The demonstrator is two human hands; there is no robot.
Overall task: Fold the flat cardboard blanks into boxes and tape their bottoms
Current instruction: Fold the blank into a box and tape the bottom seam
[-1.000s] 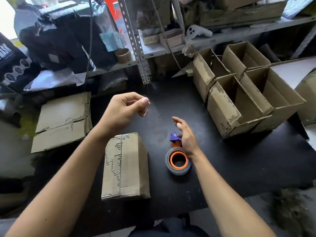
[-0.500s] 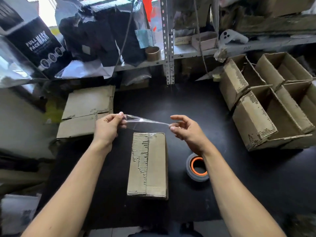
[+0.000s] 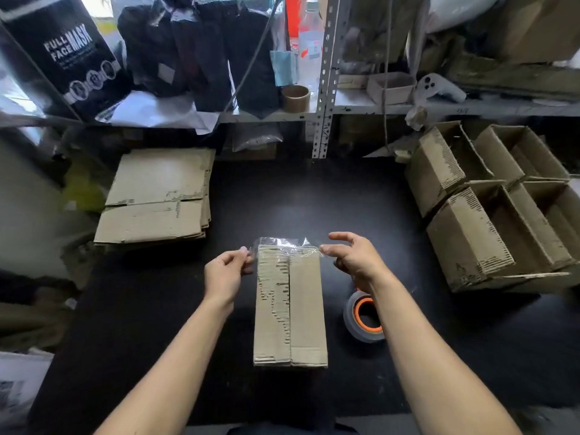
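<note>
A folded cardboard box stands on the black table with its closed bottom flaps facing up. A strip of clear tape is stretched across the box's far end. My left hand pinches the strip's left end beside the box. My right hand pinches the right end, its other fingers spread. A tape roll with an orange core lies on the table just right of the box, partly behind my right forearm.
A stack of flat cardboard blanks lies at the table's left. Several open finished boxes stand at the right. Cluttered metal shelves run along the back, holding black packages and a bottle.
Both hands carried the stretched tape strip from the air down onto the far end of the box. The view shifted, so the box sits more central.
</note>
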